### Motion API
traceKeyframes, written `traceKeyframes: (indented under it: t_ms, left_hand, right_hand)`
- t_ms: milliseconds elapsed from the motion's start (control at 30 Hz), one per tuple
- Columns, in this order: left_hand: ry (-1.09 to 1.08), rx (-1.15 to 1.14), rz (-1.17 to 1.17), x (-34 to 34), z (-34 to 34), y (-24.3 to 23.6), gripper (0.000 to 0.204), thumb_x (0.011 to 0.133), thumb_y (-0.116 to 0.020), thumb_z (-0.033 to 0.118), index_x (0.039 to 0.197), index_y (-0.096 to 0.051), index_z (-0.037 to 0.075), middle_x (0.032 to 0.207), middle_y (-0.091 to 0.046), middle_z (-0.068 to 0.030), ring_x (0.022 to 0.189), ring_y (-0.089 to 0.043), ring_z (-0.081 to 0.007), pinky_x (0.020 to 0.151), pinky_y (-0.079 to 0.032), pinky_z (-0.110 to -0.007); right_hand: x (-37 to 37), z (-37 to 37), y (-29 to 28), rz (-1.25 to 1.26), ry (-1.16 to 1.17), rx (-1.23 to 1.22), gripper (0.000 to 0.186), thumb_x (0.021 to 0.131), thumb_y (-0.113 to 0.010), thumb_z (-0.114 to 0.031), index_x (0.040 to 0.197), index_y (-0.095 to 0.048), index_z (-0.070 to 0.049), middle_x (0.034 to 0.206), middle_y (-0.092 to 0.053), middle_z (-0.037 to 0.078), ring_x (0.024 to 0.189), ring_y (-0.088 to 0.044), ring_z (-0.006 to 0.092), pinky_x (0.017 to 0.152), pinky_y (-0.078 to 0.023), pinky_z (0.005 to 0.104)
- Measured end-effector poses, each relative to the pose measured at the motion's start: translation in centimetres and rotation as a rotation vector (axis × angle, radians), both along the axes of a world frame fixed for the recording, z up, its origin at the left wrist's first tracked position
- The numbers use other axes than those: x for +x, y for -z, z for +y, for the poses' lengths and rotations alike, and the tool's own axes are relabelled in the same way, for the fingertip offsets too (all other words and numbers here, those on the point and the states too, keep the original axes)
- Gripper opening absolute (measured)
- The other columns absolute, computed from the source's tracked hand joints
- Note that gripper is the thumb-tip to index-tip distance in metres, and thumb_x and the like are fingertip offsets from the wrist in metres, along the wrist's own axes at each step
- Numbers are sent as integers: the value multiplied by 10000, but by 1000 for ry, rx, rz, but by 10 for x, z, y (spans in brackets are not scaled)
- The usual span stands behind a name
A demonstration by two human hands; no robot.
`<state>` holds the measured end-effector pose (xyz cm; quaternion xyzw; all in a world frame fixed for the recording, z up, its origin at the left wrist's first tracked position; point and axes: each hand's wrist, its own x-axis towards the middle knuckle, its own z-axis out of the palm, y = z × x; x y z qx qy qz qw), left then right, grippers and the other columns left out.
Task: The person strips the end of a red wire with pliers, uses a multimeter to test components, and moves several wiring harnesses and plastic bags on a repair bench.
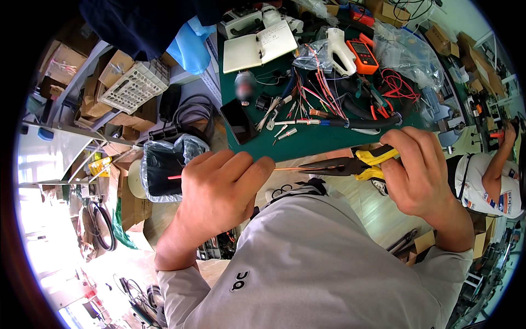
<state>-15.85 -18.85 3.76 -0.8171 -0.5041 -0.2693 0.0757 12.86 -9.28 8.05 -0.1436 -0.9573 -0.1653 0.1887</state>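
Observation:
My left hand (pixel 219 178) is a closed fist around a thin reddish-orange wire (pixel 287 169). A red tip of what looks like the same wire sticks out on the fist's far left side. My right hand (pixel 419 172) grips the yellow handles of long-nose pliers (pixel 335 166). Their dark jaws point left, and the wire runs from my left fist to the jaw tips; the exact contact is too small to tell. Both hands are held in the air before my body, at the near edge of a green-topped bench (pixel 298 143).
On the bench lie a thick black cable (pixel 361 123) with several stripped wire ends, a black phone (pixel 239 120), an open notebook (pixel 260 48), an orange multimeter (pixel 363 56) and red leads (pixel 397 88). A lined bin (pixel 164 170) stands left. At the right is another person (pixel 487 183).

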Motion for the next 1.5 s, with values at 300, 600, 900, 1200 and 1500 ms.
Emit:
traceKeyframes:
  t_ms: [300,600,900,1200,1500]
  left_hand:
    - [-4,-30,5,-1,0,-4,332,538,-628,20,868,-647,53,599,-436,-38,516,-482,-223,468,-360,-341]
    - [10,-50,-7,-4,1,-5,334,534,-622,20,865,-639,58,600,-440,-40,512,-483,-231,469,-367,-344]
    - [1,-56,-24,-6,3,-8,321,549,-616,12,864,-633,69,596,-443,-38,517,-499,-240,476,-382,-353]
    - [-26,15,24,-4,7,-16,275,607,-622,51,879,-634,87,626,-452,-24,521,-497,-198,453,-369,-328]
    - [11,89,86,-6,9,-26,238,614,-638,53,851,-616,40,640,-478,-46,517,-498,-220,454,-397,-339]
  right_hand:
    - [0,2,0,38,-24,56,171,555,-601,-59,656,-510,47,1017,-606,199,838,-594,332,639,-479,390]
    - [-2,1,-2,19,-22,37,186,539,-594,-75,647,-505,48,987,-604,204,814,-589,331,616,-471,390]
    - [-6,11,-1,43,-67,100,203,533,-620,-108,592,-451,-13,920,-573,169,703,-538,257,503,-402,322]
    - [-1,21,1,63,-97,147,243,544,-627,-106,603,-411,-12,888,-561,195,621,-517,248,474,-417,301]
    - [1,17,-11,122,-92,145,481,629,-655,-51,1092,-560,34,888,-553,152,662,-522,269,530,-419,334]
